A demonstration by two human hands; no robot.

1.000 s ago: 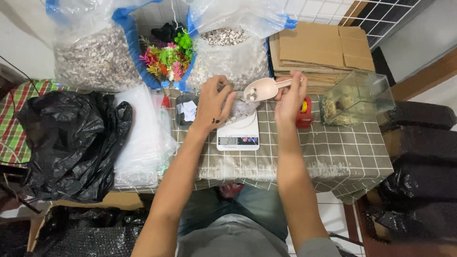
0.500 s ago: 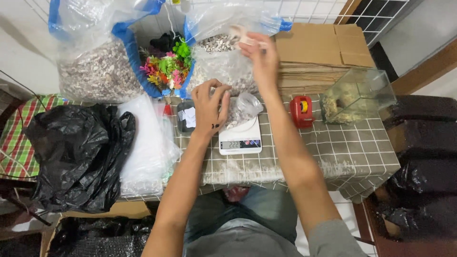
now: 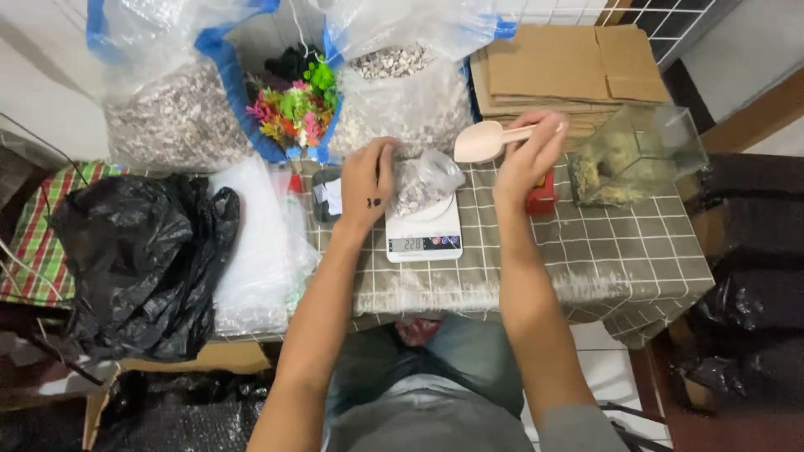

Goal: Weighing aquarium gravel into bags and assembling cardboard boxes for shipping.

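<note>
Seated person at a small table covered with a grey checked cloth [image 3: 636,251], viewed from above.

Left hand [image 3: 368,180]: fingers curled and closed on the mouth of a small clear bag of gravel [image 3: 423,182], holding it upright. The bag rests on a white digital scale [image 3: 425,233], which lies directly below and just to the right of this hand; its display faces the person.

Right hand [image 3: 529,155]: fingers pinched shut around the handle of a pale plastic scoop [image 3: 487,141]. The scoop's bowl points left of the hand and hangs above and just right of the small bag, apart from it. Whether the bowl carries any gravel cannot be told.

Beyond the left hand: a large clear sack of pale gravel [image 3: 402,92], open at the top. Further left of that hand, a second large sack of gravel [image 3: 172,117], and between the two sacks a cluster of bright artificial plants [image 3: 293,109].

Beyond the right hand: a stack of flattened cardboard [image 3: 561,67]. To its right, a small glass tank [image 3: 636,155] with brownish matter at the bottom. Just beneath the hand, partly hidden by it, a small red object [image 3: 543,197].

Far left of the left hand: a crumpled black plastic bag [image 3: 142,259], and beside it clear plastic bags [image 3: 255,243] lying on the table edge.
</note>
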